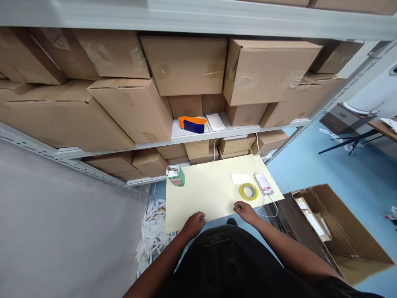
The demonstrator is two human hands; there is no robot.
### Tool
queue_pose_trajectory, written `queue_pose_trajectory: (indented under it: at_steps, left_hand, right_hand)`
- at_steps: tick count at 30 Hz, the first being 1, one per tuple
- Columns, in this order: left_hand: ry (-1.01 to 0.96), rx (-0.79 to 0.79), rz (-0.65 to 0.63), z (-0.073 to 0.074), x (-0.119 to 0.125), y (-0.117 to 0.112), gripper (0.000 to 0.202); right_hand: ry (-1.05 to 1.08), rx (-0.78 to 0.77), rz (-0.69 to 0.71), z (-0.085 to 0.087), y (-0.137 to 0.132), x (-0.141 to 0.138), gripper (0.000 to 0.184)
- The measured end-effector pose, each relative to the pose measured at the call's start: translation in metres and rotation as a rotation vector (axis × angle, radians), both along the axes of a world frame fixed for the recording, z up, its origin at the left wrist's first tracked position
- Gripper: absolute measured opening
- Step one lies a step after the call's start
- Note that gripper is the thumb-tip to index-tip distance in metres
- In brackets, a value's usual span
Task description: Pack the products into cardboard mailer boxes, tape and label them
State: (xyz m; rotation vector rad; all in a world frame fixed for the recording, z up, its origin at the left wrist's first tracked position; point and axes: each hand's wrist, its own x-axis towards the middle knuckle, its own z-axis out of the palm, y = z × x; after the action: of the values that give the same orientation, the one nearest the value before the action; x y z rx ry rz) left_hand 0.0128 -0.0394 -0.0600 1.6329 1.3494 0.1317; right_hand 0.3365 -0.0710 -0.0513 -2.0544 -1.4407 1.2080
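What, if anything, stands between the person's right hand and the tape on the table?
Nothing visible does. The right hand is at the table's near edge, and the tape lies just beyond it. The paper lies on the tape's far side, out of the way.

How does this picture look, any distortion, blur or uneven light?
Head view: stretched toward the edges, wide-lens style, with cardboard boxes seeming to lean; head view: the pale table is brightly lit, the black shirt shows little detail; head view: an item beside the tape roll is pixelated.
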Motion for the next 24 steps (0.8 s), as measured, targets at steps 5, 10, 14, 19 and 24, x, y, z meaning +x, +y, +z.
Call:
queue_pose_trajectory:
  at_steps: [5, 10, 14, 19, 24]
  left_hand:
    - [0.070, 0.052, -0.088, 0.024, 0.058, 0.033, 0.025]
    - [0.070, 0.099, -0.101, 0.034, 0.114, 0.055, 0.027]
    - [0.048, 0.121, -0.075, 0.040, 0.136, 0.060, 0.029]
    - [0.061, 0.137, 0.013, 0.049, 0.122, 0.056, 0.028]
    - [0.060, 0.130, 0.124, 0.054, 0.094, 0.043, 0.026]
  right_hand:
    - [0.105, 0.005, 0.021, 0.004, 0.011, 0.025, 0.034]
    - [0.166, 0.009, 0.073, 0.003, 0.028, 0.059, 0.036]
    - [0.187, 0.003, 0.137, 0.002, 0.050, 0.080, 0.037]
    - [0.163, -0.016, 0.223, 0.013, 0.077, 0.080, 0.035]
    - [0.178, 0.005, 0.303, 0.024, 0.089, 0.065, 0.035]
